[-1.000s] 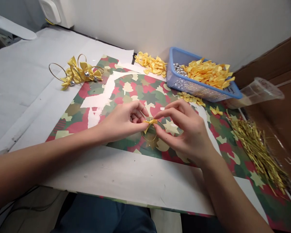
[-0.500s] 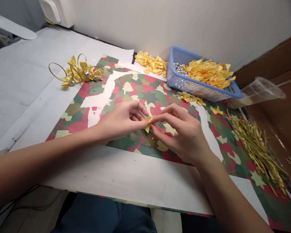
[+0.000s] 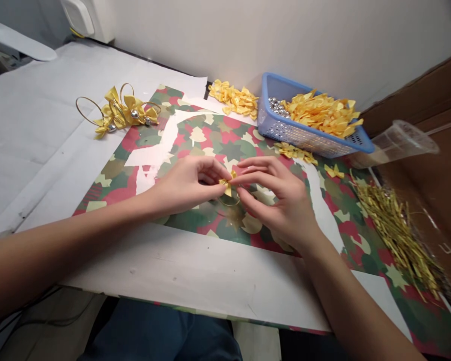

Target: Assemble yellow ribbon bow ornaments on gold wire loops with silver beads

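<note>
A small yellow ribbon bow (image 3: 227, 189) with a thin gold loop (image 3: 230, 203) hanging below it is between my two hands, just over the patterned paper. My left hand (image 3: 193, 181) pinches the bow's left side between thumb and fingers. At the bow's right side, my right hand (image 3: 281, 193) has its index fingertip against the knot and its thumb close below. The fingertips partly hide the bow and the upper part of the loop. Finished-looking gold rings with yellow bows and silver bells (image 3: 128, 110) lie in a cluster at the left.
A blue basket (image 3: 315, 143) holds yellow bows (image 3: 321, 114) and silver bells (image 3: 278, 108). More bows (image 3: 235, 98) are piled left of it, others in front. Gold ties (image 3: 396, 233) lie at the right, near a clear plastic cup (image 3: 406, 140). Camouflage-like paper (image 3: 225, 140) covers the table.
The bow has shifted slightly left and turned between my fingers. My right hand has moved a little left, its thumb and index now slightly further apart. My left hand stays nearly in place.
</note>
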